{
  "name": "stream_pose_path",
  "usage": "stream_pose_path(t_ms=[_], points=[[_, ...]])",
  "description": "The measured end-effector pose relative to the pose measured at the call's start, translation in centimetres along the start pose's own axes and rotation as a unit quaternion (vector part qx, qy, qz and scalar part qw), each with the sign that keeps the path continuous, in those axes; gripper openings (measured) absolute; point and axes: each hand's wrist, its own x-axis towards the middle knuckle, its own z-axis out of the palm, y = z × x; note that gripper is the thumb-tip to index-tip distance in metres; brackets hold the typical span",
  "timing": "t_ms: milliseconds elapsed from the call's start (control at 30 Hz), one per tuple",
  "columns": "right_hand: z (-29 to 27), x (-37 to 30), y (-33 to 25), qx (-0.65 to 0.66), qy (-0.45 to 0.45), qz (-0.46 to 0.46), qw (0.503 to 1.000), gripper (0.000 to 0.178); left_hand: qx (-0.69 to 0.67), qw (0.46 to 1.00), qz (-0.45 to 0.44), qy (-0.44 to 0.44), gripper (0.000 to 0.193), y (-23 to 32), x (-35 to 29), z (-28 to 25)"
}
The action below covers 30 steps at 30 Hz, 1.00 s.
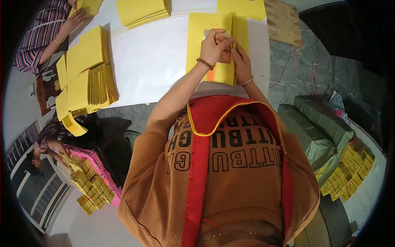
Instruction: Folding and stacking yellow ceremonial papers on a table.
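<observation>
On the white table in front of me lies a stack of yellow paper sheets [197,49], with a silver and orange patch partly under my fingers. My left hand [214,47], a beaded bracelet at its wrist, rests over the patch. Its fingers are curled, thumb and forefinger pinched at the stack's right edge. Along that same edge is my right hand [242,61], wearing a bangle. Its fingers close against the sheets' side, and their undersides are hidden. More yellow sheets [243,35] lie just beyond the right edge.
Folded yellow paper bundles [88,78] pile up at the table's left end. Another yellow stack [144,11] lies at the far side. A co-worker's hand [76,18] holds yellow paper at the upper left. Green wrapped packages [306,127] and yellow bundles [349,171] stand at my right.
</observation>
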Motion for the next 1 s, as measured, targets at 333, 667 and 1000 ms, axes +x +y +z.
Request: stream_pose_path(t_ms=[333, 667, 1000], points=[[0.3, -0.3, -0.6, 0.002, 0.011, -0.003, 1.000, 0.045, 0.042, 0.997, 0.070, 0.001, 0.029, 0.1, -0.3, -0.6], [0.0, -0.1, 0.3, -0.017, 0.006, -0.017, 1.000, 0.046, 0.154, 0.984, 0.085, 0.042, 0.031, -0.1, -0.1, 0.5], [0.1, -0.1, -0.3, -0.001, 0.004, 0.001, 1.000, 0.044, 0.109, 0.989, 0.088, 0.038, 0.028, -0.9, -0.1, 0.0]])
